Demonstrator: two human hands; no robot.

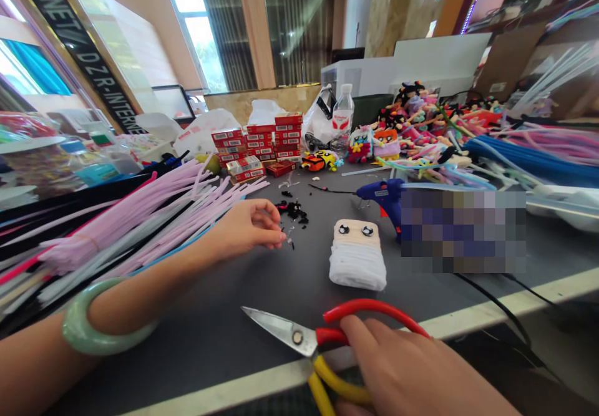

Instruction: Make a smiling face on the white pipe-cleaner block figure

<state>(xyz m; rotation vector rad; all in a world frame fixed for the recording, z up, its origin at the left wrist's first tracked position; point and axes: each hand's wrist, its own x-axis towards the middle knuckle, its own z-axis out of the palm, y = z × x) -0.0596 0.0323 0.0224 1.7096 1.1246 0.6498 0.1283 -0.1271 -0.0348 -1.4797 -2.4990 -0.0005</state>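
Observation:
My left hand (255,227), with a pale green bangle (88,316) on the wrist, hovers over the dark tabletop by a pile of black fuzzy scraps (294,210). Its thumb and fingers are pinched together; whatever they hold is too small to make out. Near the front edge my right hand (397,360) grips scissors (304,341) with one red and one yellow handle, their blades together and pointing left. Between and beyond the hands lies a soft white and cream block (358,269) wound from pipe cleaners, with two googly eyes (367,231) on its cream end.
A blue glue gun (381,193) stands right of the block, partly behind a pixelated patch, with black cable (496,304) nearby. Pipe cleaner bundles (121,216) cover the left. Red boxes (262,141), a bottle (344,116) and fuzzy dolls (416,123) stand behind.

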